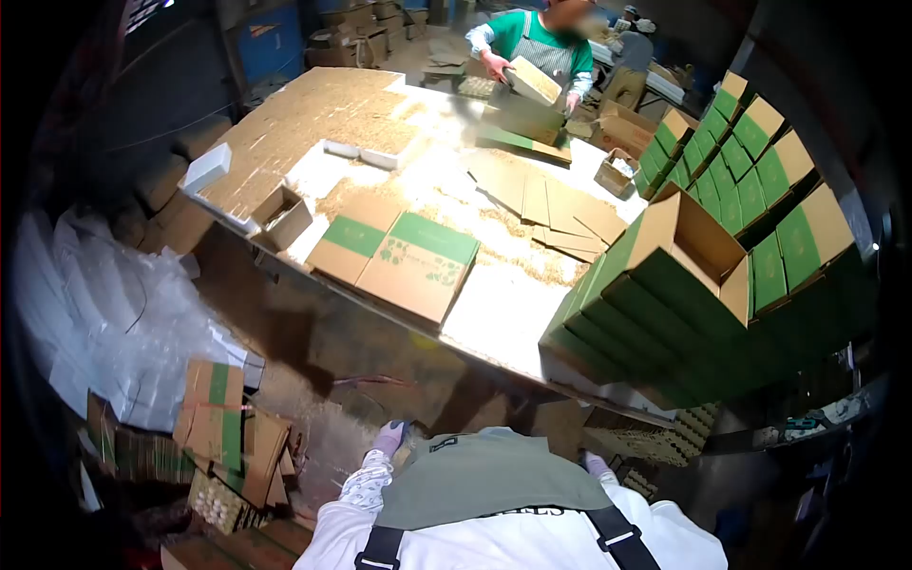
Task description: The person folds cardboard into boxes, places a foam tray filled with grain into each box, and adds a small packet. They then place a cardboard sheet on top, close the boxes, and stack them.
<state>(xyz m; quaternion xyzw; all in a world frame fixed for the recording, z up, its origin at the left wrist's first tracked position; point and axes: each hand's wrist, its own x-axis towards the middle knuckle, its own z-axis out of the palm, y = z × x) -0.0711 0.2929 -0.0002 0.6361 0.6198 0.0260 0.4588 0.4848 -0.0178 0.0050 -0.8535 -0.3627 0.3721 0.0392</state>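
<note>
Below, both arms down, hands hidden, flattened boxes (397,255) on table (494,313).

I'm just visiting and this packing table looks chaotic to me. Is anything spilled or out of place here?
Yes. Straw-like loose filling is strewn across the table around the flat cardboard sheets. Below the table, folded cartons lie in a tumbled heap on the floor beside crumpled plastic wrap.

Flat green-brown cartons (397,253) lie on the counter (494,304). Folded boxes (722,218) are stacked at right. Across the counter, a co-worker (537,43) holds a box (532,81).
</note>
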